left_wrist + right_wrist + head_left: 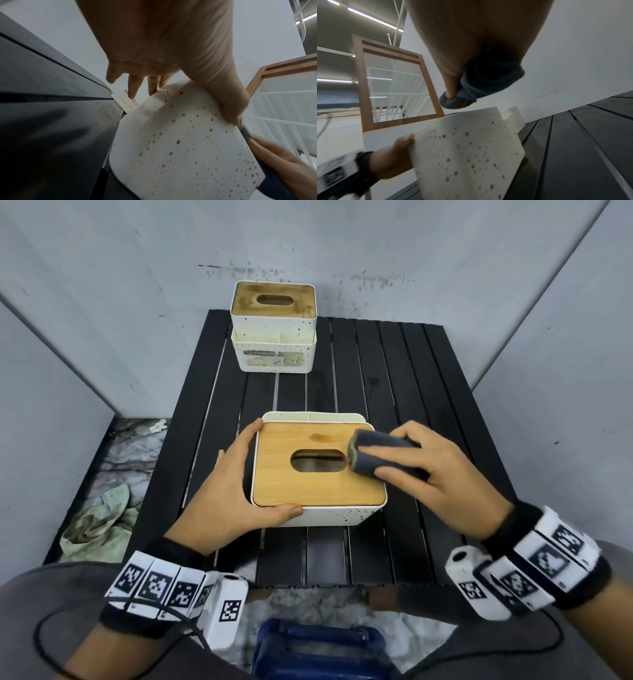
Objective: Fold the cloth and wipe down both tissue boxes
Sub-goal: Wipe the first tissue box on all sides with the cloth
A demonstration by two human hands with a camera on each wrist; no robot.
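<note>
The near tissue box (318, 474) is white with speckles and has a wooden lid with an oval slot. It stands in the middle of the black slatted table (428, 405). My left hand (236, 484) holds its left side, thumb along the front wall, fingers up the left edge. My right hand (428, 470) grips a folded dark grey cloth (373, 453) and presses it on the lid's right part, beside the slot. In the right wrist view the cloth (481, 83) bulges under my thumb above the box (467, 155). The second tissue box (274, 326) stands at the table's far edge, its lid stained.
Grey walls close in behind and on both sides of the table. A crumpled pale cloth (99, 518) lies on the marbled floor to the left. A blue object (318, 645) sits below the table's near edge, between my knees.
</note>
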